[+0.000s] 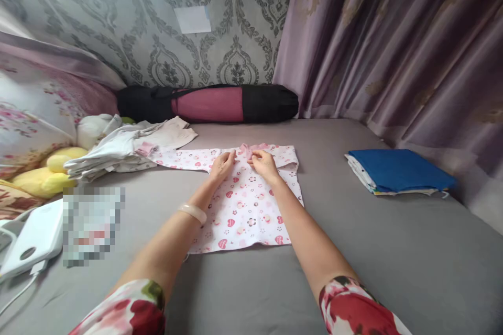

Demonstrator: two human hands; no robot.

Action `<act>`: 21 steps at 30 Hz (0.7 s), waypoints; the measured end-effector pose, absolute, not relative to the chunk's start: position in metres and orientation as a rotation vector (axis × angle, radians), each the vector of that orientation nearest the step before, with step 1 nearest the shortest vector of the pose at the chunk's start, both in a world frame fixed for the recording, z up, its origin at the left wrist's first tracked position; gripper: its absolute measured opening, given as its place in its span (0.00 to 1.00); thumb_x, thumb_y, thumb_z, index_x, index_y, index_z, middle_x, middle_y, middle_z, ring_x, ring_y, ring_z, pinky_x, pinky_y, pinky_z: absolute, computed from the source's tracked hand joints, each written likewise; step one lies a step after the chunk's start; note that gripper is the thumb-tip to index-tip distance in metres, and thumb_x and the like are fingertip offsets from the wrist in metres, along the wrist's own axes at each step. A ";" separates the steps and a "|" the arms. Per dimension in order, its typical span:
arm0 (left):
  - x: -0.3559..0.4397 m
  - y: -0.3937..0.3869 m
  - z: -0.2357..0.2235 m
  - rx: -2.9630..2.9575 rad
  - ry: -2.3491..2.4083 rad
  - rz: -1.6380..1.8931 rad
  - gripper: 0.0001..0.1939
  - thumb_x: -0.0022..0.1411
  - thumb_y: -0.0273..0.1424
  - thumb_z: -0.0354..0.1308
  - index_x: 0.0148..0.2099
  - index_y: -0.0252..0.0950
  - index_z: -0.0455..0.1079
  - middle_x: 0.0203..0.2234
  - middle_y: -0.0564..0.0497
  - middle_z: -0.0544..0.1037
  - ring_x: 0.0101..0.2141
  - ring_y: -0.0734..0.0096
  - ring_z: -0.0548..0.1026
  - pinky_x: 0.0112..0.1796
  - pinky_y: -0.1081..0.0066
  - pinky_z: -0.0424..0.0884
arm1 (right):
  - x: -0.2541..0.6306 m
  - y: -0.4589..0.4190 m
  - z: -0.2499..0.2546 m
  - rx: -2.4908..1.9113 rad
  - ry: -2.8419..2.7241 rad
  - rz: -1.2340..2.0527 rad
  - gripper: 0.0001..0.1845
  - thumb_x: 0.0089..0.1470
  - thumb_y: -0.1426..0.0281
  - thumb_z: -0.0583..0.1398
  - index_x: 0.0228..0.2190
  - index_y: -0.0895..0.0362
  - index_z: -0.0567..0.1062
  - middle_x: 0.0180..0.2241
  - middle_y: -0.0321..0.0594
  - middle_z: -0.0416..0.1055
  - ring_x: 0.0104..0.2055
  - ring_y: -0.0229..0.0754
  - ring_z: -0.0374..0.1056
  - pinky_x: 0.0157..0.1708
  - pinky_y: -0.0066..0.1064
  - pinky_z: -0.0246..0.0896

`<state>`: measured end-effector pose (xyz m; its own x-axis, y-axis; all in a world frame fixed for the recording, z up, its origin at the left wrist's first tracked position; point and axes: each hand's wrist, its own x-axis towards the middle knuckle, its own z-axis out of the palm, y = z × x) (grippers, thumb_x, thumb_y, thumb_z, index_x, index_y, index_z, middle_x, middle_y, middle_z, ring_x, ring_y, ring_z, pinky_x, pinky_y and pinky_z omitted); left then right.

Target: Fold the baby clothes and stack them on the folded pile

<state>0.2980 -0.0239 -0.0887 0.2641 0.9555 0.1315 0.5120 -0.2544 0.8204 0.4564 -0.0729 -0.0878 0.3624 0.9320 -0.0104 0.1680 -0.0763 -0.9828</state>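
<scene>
A child's long-sleeved shirt (243,209), white with pink hearts and small flowers, lies spread on the grey bed sheet with its pink-trimmed neck away from me. One sleeve stretches out to the left and ends in a pink cuff. The other sleeve is folded across the top of the shirt, at the right. My right hand (265,165) pinches pink trim at the top middle; I cannot tell whether it is cuff or collar. Beside it, my left hand (223,165) is closed on the cloth left of the neck, its fingertips partly hidden.
Folded pale clothes (113,146) lie at the left, touching the sleeve, beside yellow plush toys (58,167). A white corded device (33,238) lies nearer me. Folded blue cloth (396,170) lies right. A black-and-pink roll bag (208,103) rests along the wall.
</scene>
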 end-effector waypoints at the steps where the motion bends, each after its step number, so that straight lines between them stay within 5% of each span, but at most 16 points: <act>1: 0.299 -0.026 -0.086 1.877 1.361 0.846 0.29 0.64 0.53 0.40 0.31 0.37 0.71 0.29 0.48 0.79 0.36 0.61 0.75 0.41 0.67 0.67 | 0.454 -0.074 -0.089 -1.534 -1.082 0.923 0.07 0.56 0.74 0.60 0.38 0.57 0.76 0.37 0.39 0.78 0.34 0.38 0.77 0.38 0.29 0.72; 4: 0.304 -0.029 -0.079 1.847 1.464 0.826 0.31 0.64 0.55 0.37 0.25 0.38 0.67 0.25 0.48 0.76 0.33 0.61 0.73 0.37 0.67 0.66 | 0.452 -0.077 -0.084 -1.549 -1.144 1.024 0.10 0.58 0.76 0.58 0.41 0.57 0.77 0.41 0.43 0.78 0.37 0.40 0.77 0.40 0.31 0.72; 8: 0.311 -0.028 -0.081 1.823 1.493 0.853 0.25 0.58 0.53 0.50 0.26 0.37 0.68 0.25 0.49 0.75 0.32 0.63 0.73 0.35 0.68 0.64 | 0.465 -0.083 -0.065 -1.511 -1.032 1.017 0.11 0.60 0.77 0.56 0.41 0.59 0.77 0.44 0.45 0.77 0.38 0.39 0.77 0.38 0.30 0.73; 15: 0.313 -0.018 -0.103 1.625 1.355 1.002 0.13 0.49 0.41 0.60 0.30 0.36 0.72 0.25 0.52 0.76 0.30 0.68 0.72 0.34 0.70 0.65 | 0.515 -0.091 -0.033 -1.431 -0.644 0.881 0.09 0.61 0.79 0.55 0.34 0.59 0.74 0.35 0.40 0.78 0.28 0.31 0.75 0.28 0.20 0.70; 21: 0.305 -0.020 -0.104 1.309 1.059 1.283 0.17 0.46 0.43 0.65 0.32 0.36 0.70 0.26 0.52 0.77 0.29 0.69 0.73 0.35 0.69 0.69 | 0.549 -0.097 -0.029 -1.373 -0.381 0.689 0.10 0.59 0.80 0.53 0.33 0.58 0.73 0.30 0.35 0.77 0.26 0.29 0.73 0.25 0.18 0.67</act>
